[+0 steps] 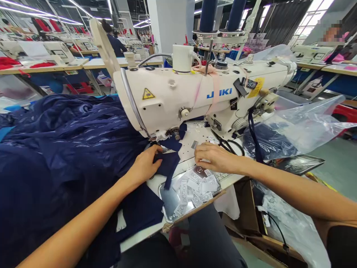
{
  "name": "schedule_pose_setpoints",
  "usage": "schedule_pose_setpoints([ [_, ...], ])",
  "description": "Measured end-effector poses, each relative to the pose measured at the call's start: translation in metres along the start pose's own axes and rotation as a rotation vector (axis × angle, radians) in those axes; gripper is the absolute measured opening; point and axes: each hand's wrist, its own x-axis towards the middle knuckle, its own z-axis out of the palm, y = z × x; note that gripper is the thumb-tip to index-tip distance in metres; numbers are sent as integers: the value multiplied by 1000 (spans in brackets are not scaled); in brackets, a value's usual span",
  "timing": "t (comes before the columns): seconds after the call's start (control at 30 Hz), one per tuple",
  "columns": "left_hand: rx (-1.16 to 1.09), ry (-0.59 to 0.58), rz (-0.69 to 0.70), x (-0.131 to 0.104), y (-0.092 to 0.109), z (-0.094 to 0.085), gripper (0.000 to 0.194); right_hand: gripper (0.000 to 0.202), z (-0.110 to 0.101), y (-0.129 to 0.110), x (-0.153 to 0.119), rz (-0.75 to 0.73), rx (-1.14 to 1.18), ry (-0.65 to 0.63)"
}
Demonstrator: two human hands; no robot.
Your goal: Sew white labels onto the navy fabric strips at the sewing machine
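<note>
My left hand (146,162) is at the needle area of a white sewing machine (161,87), its fingers closed on a piece of navy fabric (169,163). The fabric lies on the machine bed and hangs over a metal tray (169,206). White printed labels (199,188) are heaped in that tray. Just above the labels, my right hand (210,156) has its fingers curled together over the bed. Whatever they hold, if anything, is hidden. Black scissors (227,143) lie behind the right hand.
A large pile of navy fabric (64,137) covers the left side. To the right are a clear plastic bag (301,126) with dark contents and a cardboard box (245,208) below the table. Thread cones (208,15) stand behind the machine. Other workstations and a person (115,42) are farther back.
</note>
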Motion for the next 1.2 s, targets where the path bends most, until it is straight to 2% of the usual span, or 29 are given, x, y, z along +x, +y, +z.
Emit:
schedule_pose_setpoints([
  [0.13, -206, 22, -154, 1, -1, 0, 19, 12, -1, -8, -17, -36, 88, -82],
  [0.23, -315, 76, -172, 2, 3, 5, 22, 14, 3, -19, -12, -43, 101, -89],
  [0.37, -411, 121, -116, -1, 6, 16, 23, 19, 16, -41, 8, 99, 46, -147],
  [0.43, -432, 146, -147, -5, 6, 19, 22, 19, 23, -50, 15, 162, 23, -197],
  [0.5, -485, 172, -198, -11, 4, 20, 22, 10, 29, -55, 18, 186, 54, -201],
  [0.6, -623, 181, -268, -19, 2, 17, 22, 6, 31, -55, 18, 216, 219, -101],
  [0.77, -871, 136, -326, -25, 4, 9, 24, 10, 25, -46, 24, 233, 681, 203],
  [0.87, -968, 100, -353, -28, 9, 2, 23, 9, 28, -47, 38, 246, 816, 335],
  [0.97, -998, 64, -369, -31, 14, -6, 22, 9, 35, -50, 56, 277, 869, 390],
  [1.2, -1075, -3, -311, -39, 18, -15, 31, 12, 41, -49, 79, 348, 877, 392],
])
